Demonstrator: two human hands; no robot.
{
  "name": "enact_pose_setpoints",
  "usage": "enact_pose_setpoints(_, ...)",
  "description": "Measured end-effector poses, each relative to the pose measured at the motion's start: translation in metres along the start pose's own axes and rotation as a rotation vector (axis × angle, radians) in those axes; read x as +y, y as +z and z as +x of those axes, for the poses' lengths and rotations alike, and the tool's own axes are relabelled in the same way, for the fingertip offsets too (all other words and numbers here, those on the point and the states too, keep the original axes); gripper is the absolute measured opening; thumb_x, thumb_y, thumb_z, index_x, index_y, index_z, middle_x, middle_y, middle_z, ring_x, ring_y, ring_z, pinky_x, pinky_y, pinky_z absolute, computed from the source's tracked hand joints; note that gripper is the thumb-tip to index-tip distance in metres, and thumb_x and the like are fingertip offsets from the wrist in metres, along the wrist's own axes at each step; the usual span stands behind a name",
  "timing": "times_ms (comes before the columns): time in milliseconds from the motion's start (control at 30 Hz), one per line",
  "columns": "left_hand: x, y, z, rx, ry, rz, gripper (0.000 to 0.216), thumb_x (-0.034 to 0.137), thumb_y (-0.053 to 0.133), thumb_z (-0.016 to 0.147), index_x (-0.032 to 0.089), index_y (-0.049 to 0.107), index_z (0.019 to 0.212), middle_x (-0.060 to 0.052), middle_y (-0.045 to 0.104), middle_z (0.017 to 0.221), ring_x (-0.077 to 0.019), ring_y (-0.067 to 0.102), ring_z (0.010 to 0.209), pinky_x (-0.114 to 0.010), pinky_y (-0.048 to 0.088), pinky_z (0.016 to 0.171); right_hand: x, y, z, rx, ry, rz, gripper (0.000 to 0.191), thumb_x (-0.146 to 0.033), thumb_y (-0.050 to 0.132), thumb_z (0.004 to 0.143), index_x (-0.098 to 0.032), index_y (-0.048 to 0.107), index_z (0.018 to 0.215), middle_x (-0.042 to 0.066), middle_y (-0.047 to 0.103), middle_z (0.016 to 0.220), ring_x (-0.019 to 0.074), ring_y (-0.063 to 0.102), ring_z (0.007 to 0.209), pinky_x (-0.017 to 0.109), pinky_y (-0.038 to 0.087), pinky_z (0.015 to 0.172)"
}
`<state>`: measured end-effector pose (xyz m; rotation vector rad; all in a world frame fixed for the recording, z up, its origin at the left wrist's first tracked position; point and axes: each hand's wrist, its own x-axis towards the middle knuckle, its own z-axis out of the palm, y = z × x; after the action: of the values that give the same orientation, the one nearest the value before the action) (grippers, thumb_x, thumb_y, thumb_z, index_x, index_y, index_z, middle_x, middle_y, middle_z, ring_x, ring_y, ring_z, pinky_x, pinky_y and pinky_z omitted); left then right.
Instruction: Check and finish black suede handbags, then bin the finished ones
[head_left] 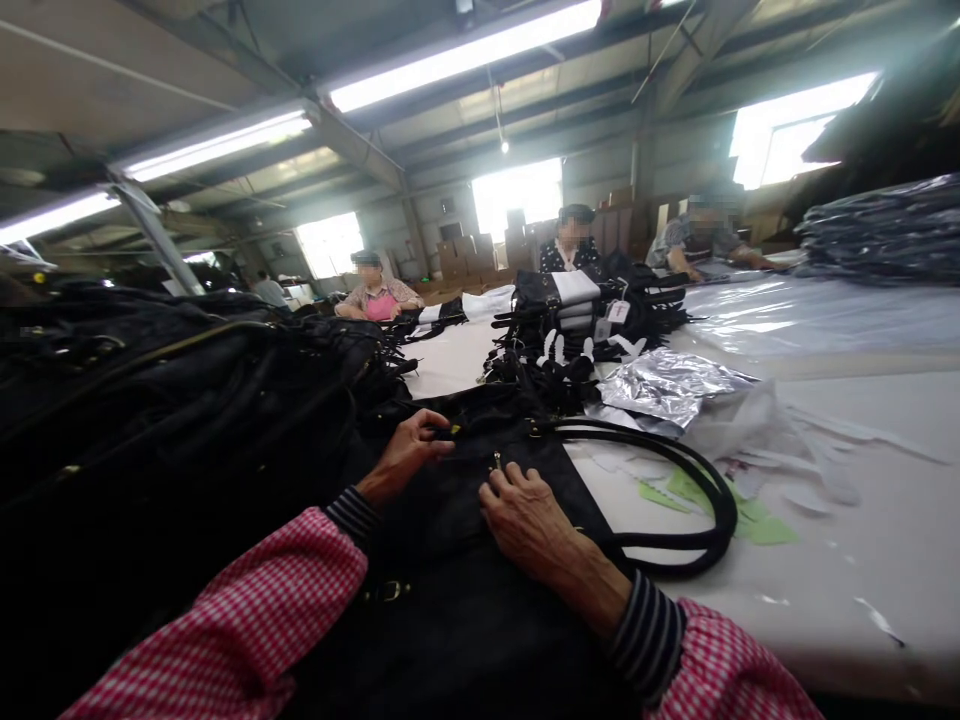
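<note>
A black handbag [480, 610] lies flat in front of me, with gold-coloured metal fittings and a pair of black looped handles [724, 500] stretching to the right. Near the bag's upper edge, my left hand [411, 455] is closed in a pinch. At its fingertips shows something small and dark with a yellow spot [455, 429], too small to name. My right hand [536, 515] presses on the bag with curled fingers, gripping its fabric just below a small gold zipper pull [496, 460]. What lies under those fingers is hidden.
Black bags [187, 400] are heaped at my left. More bags [577, 310] with white wrapping and tags are stacked ahead. Crumpled clear plastic [675, 385], white scraps and green paper pieces [765, 525] lie on the white table [862, 600]. Several co-workers sit beyond.
</note>
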<state>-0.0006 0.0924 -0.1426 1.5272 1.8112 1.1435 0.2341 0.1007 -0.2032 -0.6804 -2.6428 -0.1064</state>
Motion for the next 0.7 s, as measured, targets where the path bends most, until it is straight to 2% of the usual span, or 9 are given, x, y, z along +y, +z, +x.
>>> enact_pose_setpoints(100, -0.019, -0.037, -0.015, 0.054, -0.037, 0.112, 0.031, 0.034, 0.076, 0.068, 0.015, 0.065, 0.090, 0.002, 0.061, 0.062, -0.0136, 0.056, 0.055, -0.024, 0.040, 0.056, 0.004, -0.012, 0.001, -0.069, 0.032, 0.075, 0.017, -0.026, 0.054, 0.100, -0.017, 0.066, 0.106, 0.014, 0.064, 0.118, 0.0311, 0.057, 0.108, 0.044, 0.048, 0.087)
enact_pose_setpoints(200, -0.035, -0.052, -0.031, 0.042, -0.039, 0.125, 0.023, 0.031, 0.075, 0.069, 0.015, 0.069, 0.084, -0.001, 0.067, 0.070, -0.0159, 0.060, 0.062, -0.027, 0.045, 0.061, 0.009, -0.040, -0.001, -0.119, -0.009, 0.296, 0.014, -0.027, 0.060, 0.099, -0.022, 0.068, 0.108, 0.007, 0.066, 0.116, 0.0240, 0.058, 0.107, 0.038, 0.048, 0.093)
enact_pose_setpoints(300, -0.044, -0.053, -0.046, 0.057, -0.017, 0.091, 0.022, 0.028, 0.071, 0.072, 0.018, 0.071, 0.092, -0.002, 0.071, 0.079, -0.0194, 0.066, 0.078, -0.029, 0.049, 0.071, 0.023, -0.066, -0.015, 0.000, -0.005, 0.496, 0.021, -0.028, 0.059, 0.100, -0.028, 0.067, 0.119, 0.003, 0.065, 0.121, 0.0200, 0.058, 0.113, 0.034, 0.047, 0.100)
enact_pose_setpoints(400, -0.047, -0.047, -0.053, 0.124, -0.019, 0.007, 0.024, 0.031, 0.067, 0.078, 0.018, 0.069, 0.099, -0.003, 0.073, 0.083, -0.0211, 0.068, 0.084, -0.029, 0.050, 0.071, 0.057, -0.072, -0.045, 0.149, 0.098, 0.512, 0.025, -0.039, 0.054, 0.101, -0.031, 0.069, 0.120, 0.005, 0.063, 0.133, 0.0238, 0.059, 0.122, 0.039, 0.048, 0.105)
enact_pose_setpoints(467, -0.048, -0.043, -0.054, 0.167, -0.006, -0.025, 0.024, 0.033, 0.068, 0.080, 0.018, 0.068, 0.098, -0.004, 0.074, 0.087, -0.0214, 0.069, 0.086, -0.029, 0.050, 0.069, 0.086, -0.068, -0.067, 0.196, 0.179, 0.468, 0.031, -0.050, 0.056, 0.097, -0.030, 0.073, 0.113, 0.008, 0.067, 0.128, 0.0289, 0.065, 0.115, 0.043, 0.054, 0.097)
enact_pose_setpoints(567, -0.046, -0.038, -0.051, 0.165, 0.013, -0.113, 0.026, 0.037, 0.070, 0.081, 0.017, 0.069, 0.097, -0.006, 0.075, 0.088, -0.0217, 0.070, 0.085, -0.028, 0.052, 0.066, 0.116, -0.066, -0.086, 0.223, 0.312, 0.414, 0.035, -0.059, 0.060, 0.089, -0.029, 0.077, 0.098, 0.010, 0.075, 0.108, 0.0296, 0.074, 0.085, 0.038, 0.060, 0.067)
enact_pose_setpoints(633, -0.042, -0.036, -0.048, 0.180, 0.013, -0.204, 0.028, 0.040, 0.070, 0.082, 0.015, 0.067, 0.096, -0.008, 0.075, 0.085, -0.0219, 0.071, 0.083, -0.028, 0.053, 0.064, 0.113, -0.072, -0.081, 0.173, 0.312, 0.432, 0.035, -0.060, 0.060, 0.087, -0.030, 0.077, 0.090, 0.010, 0.077, 0.097, 0.0275, 0.073, 0.073, 0.035, 0.056, 0.058)
enact_pose_setpoints(700, -0.037, -0.036, -0.043, 0.226, 0.005, -0.284, 0.032, 0.044, 0.071, 0.083, 0.015, 0.066, 0.093, -0.009, 0.076, 0.083, -0.0212, 0.072, 0.079, -0.027, 0.052, 0.062, 0.091, -0.081, -0.057, 0.072, 0.246, 0.505, 0.033, -0.058, 0.058, 0.089, -0.029, 0.076, 0.086, 0.008, 0.076, 0.090, 0.0252, 0.072, 0.072, 0.032, 0.055, 0.059)
